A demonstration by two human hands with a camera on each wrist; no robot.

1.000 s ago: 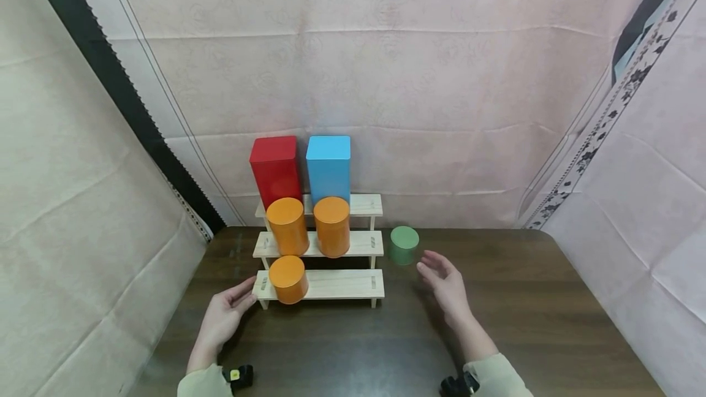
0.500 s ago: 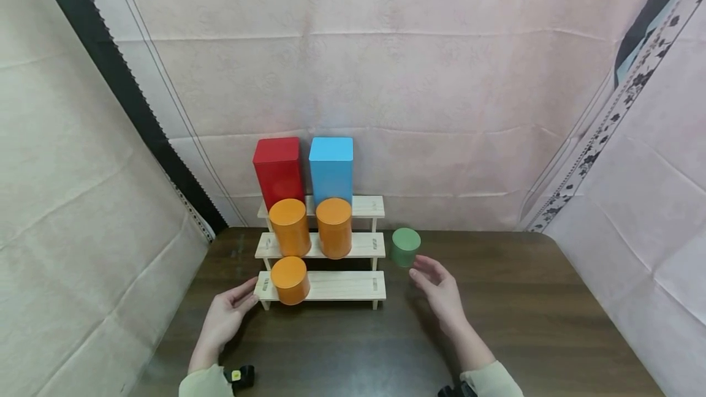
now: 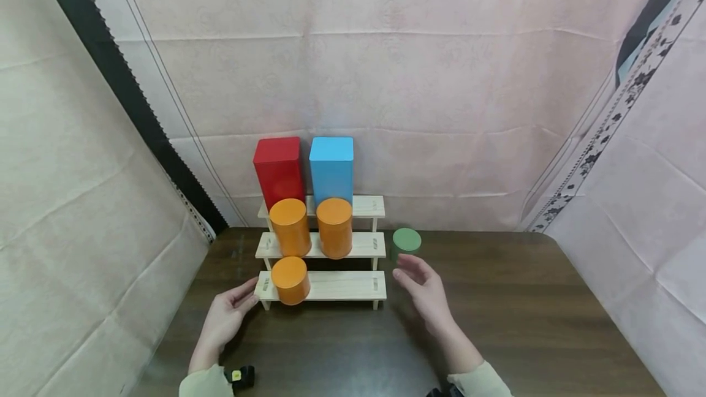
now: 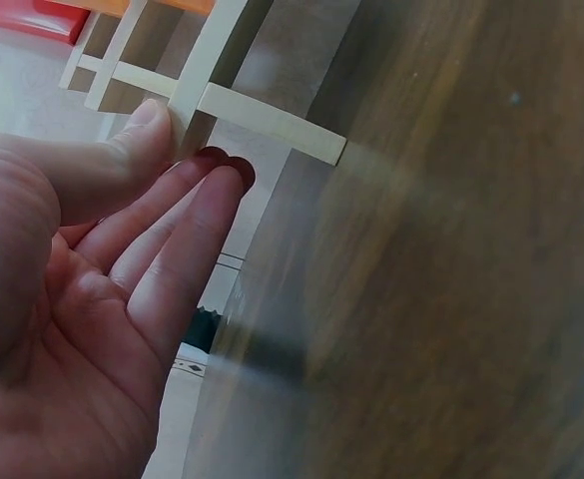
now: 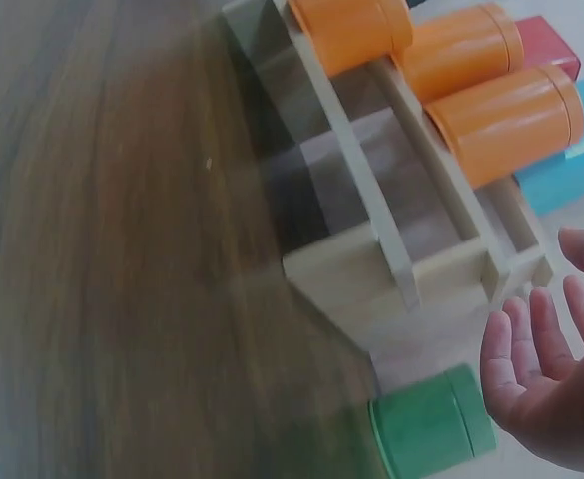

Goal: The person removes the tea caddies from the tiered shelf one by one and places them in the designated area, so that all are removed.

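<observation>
A three-step wooden stand (image 3: pixel 347 285) rises on the brown table. At the left end of its lowest step, my left hand (image 3: pixel 225 316) pinches the board between thumb and fingers; the left wrist view has the thumb (image 4: pixel 142 135) above and the fingertips below. One orange cylinder (image 3: pixel 290 280) occupies the left of that step. To the right of the stand is a green cylindrical tin (image 3: pixel 406 239), partly hidden in the head view by my right hand (image 3: pixel 426 293). That hand holds nothing, its fingers loosely bent and spread just in front of the tin.
Two more orange cylinders (image 3: pixel 335 228) stand on the middle step. On the top step are a red box (image 3: pixel 278 167) and a blue box (image 3: pixel 331 167). Pale cloth (image 3: pixel 441 109) hangs behind the table (image 3: pixel 524 299) and at both sides.
My right hand has moved left, from beside the green tin to in front of it, covering its lower part. My left hand keeps its place at the stand's end.
</observation>
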